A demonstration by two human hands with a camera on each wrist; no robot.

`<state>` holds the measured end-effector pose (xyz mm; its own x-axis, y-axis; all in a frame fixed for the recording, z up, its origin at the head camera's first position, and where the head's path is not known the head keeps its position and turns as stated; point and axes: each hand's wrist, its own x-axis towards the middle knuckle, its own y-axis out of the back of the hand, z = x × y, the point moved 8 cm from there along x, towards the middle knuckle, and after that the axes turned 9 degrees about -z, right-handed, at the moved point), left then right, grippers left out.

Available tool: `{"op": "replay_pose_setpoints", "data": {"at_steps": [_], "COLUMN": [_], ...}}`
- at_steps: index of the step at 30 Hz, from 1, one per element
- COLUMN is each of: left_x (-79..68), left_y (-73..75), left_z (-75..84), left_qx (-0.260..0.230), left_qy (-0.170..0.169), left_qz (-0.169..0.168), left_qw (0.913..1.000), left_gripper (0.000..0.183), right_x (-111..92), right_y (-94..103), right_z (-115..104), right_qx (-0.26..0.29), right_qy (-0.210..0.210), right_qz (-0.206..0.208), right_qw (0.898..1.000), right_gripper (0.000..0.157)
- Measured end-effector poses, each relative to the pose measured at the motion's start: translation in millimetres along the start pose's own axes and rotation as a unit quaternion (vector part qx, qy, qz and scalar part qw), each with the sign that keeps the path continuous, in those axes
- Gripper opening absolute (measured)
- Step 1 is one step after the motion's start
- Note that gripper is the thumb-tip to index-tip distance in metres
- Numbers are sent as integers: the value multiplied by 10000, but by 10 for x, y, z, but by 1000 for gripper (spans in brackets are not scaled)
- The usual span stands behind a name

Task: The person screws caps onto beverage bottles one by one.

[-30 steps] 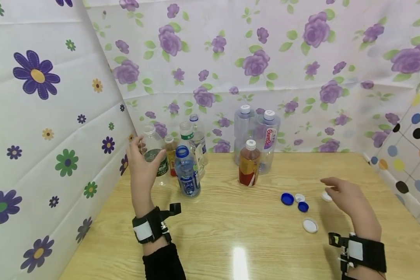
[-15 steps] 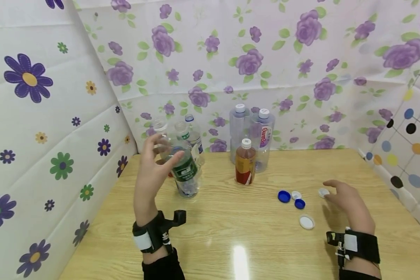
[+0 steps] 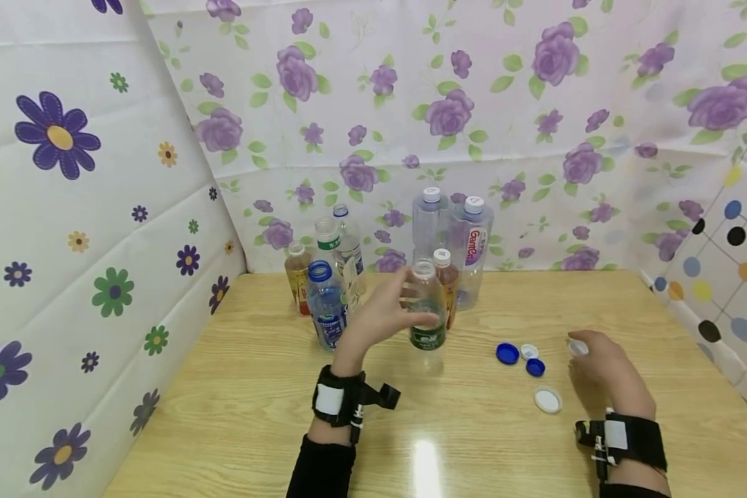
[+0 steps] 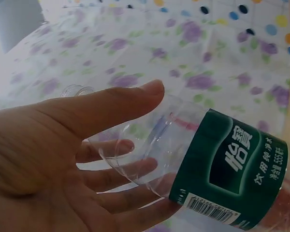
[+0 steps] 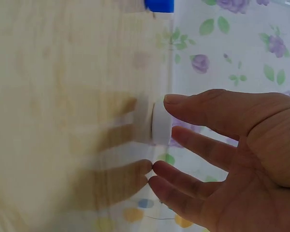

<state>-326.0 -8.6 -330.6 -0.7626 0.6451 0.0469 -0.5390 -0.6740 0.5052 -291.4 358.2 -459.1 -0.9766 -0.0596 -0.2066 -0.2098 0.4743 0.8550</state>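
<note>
My left hand [image 3: 380, 315] grips a clear plastic bottle [image 3: 427, 325] with a green label and no cap, its thumb on one side and fingers round the other. The left wrist view shows the bottle's label [image 4: 232, 169] and bare neck. The bottle appears upright, in front of a capped tea bottle [image 3: 449, 287]. On the right, my right hand [image 3: 606, 363] pinches a white bottle cap [image 5: 161, 122] between thumb and forefinger at the tabletop. The other fingers are bent beside it.
Several uncapped bottles stand at the left, including a blue-necked bottle [image 3: 326, 304]. Two tall capped bottles [image 3: 473, 256] stand by the back cloth. Loose blue caps [image 3: 507, 353] and white caps, one a wide white cap [image 3: 548, 400], lie on the wooden table [image 3: 473, 443].
The left hand has carried the green-labelled bottle from the left group rightward to the front of the tea bottle. The right hand has closed in on the white cap.
</note>
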Motion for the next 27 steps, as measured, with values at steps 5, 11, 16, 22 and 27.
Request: {"op": "replay_pose_setpoints", "data": {"at_steps": [5, 11, 16, 22, 27], "left_x": [153, 186, 197, 211, 198], "left_y": [-294, -440, -488, -536, -539], "left_z": [-4, 10, 39, 55, 69], "left_qx": [219, -127, 169, 289, 111], "left_qy": [-164, -196, -287, -471, -617], "left_qz": [-505, -886, -1063, -1114, -1098], "left_qw": [9984, 9958, 9938, 9922, 9920], "left_gripper": [96, 91, 86, 93, 94], "right_x": [11, 22, 21, 26, 25], "right_y": [-19, -22, -17, -17, -24], "right_z": [11, 30, 31, 34, 21], "right_qx": [16, 48, -16, -134, -173], "right_qy": [5, -68, -44, 5, 55], "right_qz": [72, 61, 58, 93, 64], "right_qw": [10000, 9999, 10000, 9999, 9998], "right_gripper": [53, 50, 48, 46, 40]}}
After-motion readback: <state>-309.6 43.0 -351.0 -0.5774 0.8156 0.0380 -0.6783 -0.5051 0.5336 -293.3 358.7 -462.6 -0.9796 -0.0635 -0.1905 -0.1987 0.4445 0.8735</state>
